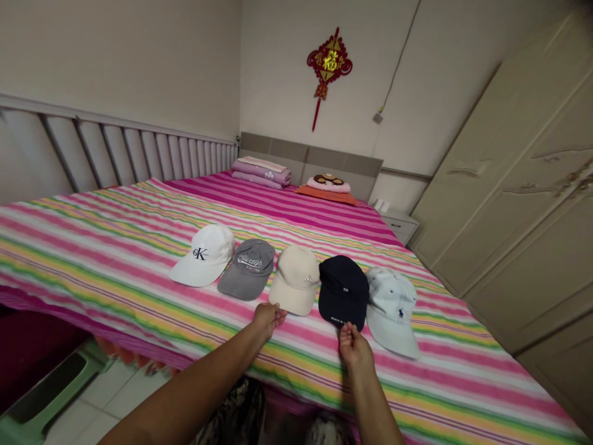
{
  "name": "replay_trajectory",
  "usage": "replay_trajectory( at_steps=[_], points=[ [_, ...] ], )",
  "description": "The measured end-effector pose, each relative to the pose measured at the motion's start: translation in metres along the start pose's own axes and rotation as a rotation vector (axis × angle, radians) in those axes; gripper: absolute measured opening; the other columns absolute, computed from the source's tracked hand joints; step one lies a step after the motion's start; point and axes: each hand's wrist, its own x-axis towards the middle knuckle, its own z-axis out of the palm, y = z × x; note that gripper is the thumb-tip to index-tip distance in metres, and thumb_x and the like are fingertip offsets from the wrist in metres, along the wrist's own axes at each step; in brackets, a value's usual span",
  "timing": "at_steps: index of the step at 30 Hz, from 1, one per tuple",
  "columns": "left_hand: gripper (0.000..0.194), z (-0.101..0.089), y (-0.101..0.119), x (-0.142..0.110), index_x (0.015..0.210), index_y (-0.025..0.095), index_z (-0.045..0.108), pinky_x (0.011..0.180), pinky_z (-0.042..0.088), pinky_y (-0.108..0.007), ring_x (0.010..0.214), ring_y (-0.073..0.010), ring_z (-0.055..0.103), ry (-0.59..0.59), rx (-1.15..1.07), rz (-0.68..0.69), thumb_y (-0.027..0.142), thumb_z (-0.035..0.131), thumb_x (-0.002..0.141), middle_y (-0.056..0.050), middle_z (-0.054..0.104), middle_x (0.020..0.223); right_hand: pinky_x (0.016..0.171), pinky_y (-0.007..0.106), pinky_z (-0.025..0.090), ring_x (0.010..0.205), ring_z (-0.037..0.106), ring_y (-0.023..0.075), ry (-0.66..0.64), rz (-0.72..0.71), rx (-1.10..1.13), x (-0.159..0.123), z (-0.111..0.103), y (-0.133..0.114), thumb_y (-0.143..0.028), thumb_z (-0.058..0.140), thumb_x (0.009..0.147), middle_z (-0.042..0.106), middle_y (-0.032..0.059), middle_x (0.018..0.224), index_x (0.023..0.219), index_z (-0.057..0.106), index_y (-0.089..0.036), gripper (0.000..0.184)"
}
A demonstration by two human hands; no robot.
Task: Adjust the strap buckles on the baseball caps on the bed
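We see a beige cloth cap [295,279] beside a navy cloth cap [343,285], crowns up, brims toward us, on striped bedding [162,309].

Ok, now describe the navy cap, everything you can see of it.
The navy cap looks like soft cloth, with a rounded crown, a small white mark on its front and white lettering near the brim's edge. It sits crown up on the striped sheet, brim toward the camera, between the beige cap and the pale blue cap. The right hand has its fingertips at the brim's front edge.
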Motion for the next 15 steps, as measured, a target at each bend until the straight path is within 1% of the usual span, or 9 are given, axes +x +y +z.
replay_trajectory(
  at_steps=[3,5,7,9,12,15],
  points=[
    [0.009,0.0,0.0,0.0,0.083,0.01,0.053,0.055,0.048,-0.023,0.053,-0.0074,0.054,0.004,0.03,-0.004,0.018,0.049,0.084,0.002,0.056,0.064,0.052,0.023,0.049,0.061,0.056,0.0088,0.011,0.017,-0.009,-0.001,0.001,-0.002,-0.02,0.05,0.085,0.058,0.0004,0.08,0.091,0.055,-0.012,0.012],
    [0.007,0.0,0.001,-0.001,0.082,0.01,0.053,0.056,0.048,-0.024,0.052,-0.0084,0.055,0.005,0.029,0.001,0.016,0.049,0.083,0.002,0.056,0.061,0.054,0.023,0.05,0.062,0.057,0.0091,0.015,0.033,-0.02,-0.003,0.0,-0.004,-0.019,0.05,0.084,0.059,0.0004,0.079,0.089,0.056,-0.012,0.01],
    [0.004,0.0,0.002,-0.003,0.078,0.01,0.052,0.057,0.049,-0.026,0.051,-0.0106,0.057,0.004,0.017,0.01,0.012,0.05,0.081,0.0,0.056,0.057,0.055,0.024,0.05,0.062,0.057,0.0091,0.011,0.051,-0.035,-0.006,-0.001,-0.005,-0.017,0.051,0.084,0.059,-0.0004,0.076,0.084,0.056,-0.011,0.008],
    [0.005,-0.002,0.003,-0.006,0.073,0.01,0.052,0.058,0.05,-0.028,0.05,-0.0135,0.058,0.002,0.0,0.011,0.01,0.052,0.078,-0.003,0.057,0.053,0.056,0.024,0.051,0.062,0.058,0.009,0.001,0.073,-0.047,-0.012,-0.004,-0.007,-0.012,0.05,0.083,0.059,-0.0015,0.072,0.076,0.056,-0.011,0.009],
    [0.01,-0.012,0.008,-0.01,0.067,0.008,0.053,0.056,0.049,-0.031,0.047,-0.0159,0.058,0.03,-0.032,0.011,0.011,0.055,0.076,-0.006,0.057,0.049,0.061,0.024,0.052,0.062,0.06,0.0093,-0.031,0.105,-0.061,-0.023,-0.012,-0.007,-0.002,0.049,0.08,0.061,-0.0015,0.066,0.067,0.055,-0.011,0.016],
    [0.013,-0.03,0.018,-0.01,0.065,0.01,0.051,0.052,0.048,-0.026,0.043,-0.0114,0.053,0.123,-0.118,0.083,0.014,0.056,0.077,-0.002,0.053,0.046,0.064,0.023,0.053,0.062,0.062,0.0106,-0.067,0.123,-0.069,-0.034,-0.022,-0.005,0.001,0.051,0.074,0.064,0.0012,0.064,0.064,0.057,-0.011,0.017]
  ],
)
